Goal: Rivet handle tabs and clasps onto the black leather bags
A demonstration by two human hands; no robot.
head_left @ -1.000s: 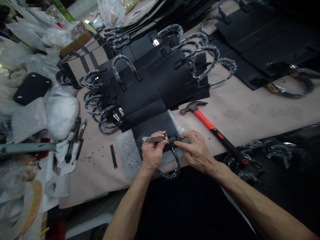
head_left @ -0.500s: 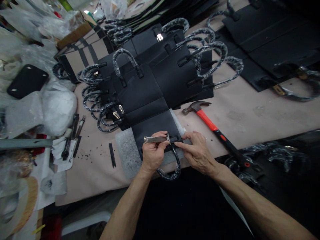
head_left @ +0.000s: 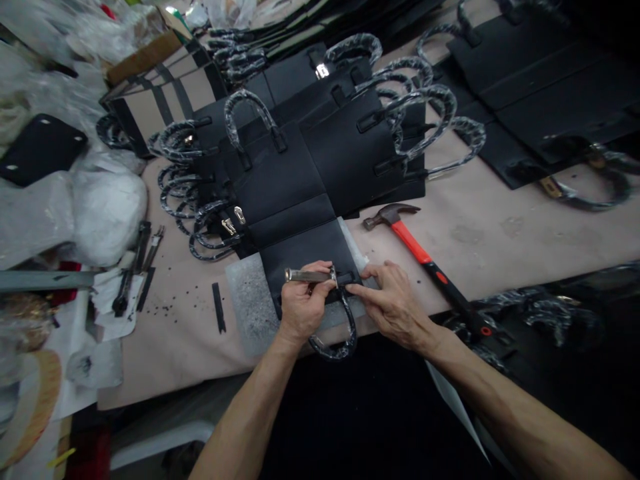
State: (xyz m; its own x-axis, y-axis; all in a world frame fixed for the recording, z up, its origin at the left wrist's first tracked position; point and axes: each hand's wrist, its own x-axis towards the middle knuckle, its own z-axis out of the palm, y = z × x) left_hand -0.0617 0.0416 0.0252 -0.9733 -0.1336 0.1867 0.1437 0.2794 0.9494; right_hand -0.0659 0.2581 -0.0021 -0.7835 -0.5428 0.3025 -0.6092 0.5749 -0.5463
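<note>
A black leather bag panel (head_left: 300, 250) lies at the table's near edge on a grey speckled pad (head_left: 247, 300). Its plastic-wrapped handle (head_left: 340, 343) hangs over the edge. My left hand (head_left: 303, 307) is closed around a silver metal tool (head_left: 306, 275) that lies across the panel's handle tab. My right hand (head_left: 393, 303) presses its fingertips on the black strap tab (head_left: 346, 277) right beside the tool's tip, fingers pinched together.
A red-and-black hammer (head_left: 425, 260) lies just right of my hands. Several black bag panels with wrapped handles (head_left: 320, 133) are stacked behind. Small tools (head_left: 133, 270) and a black strip (head_left: 218, 307) lie to the left, with plastic-wrapped bundles (head_left: 107, 213) beyond.
Both hands stay at the same spot on the panel. The view has drifted slightly, nothing else has visibly moved.
</note>
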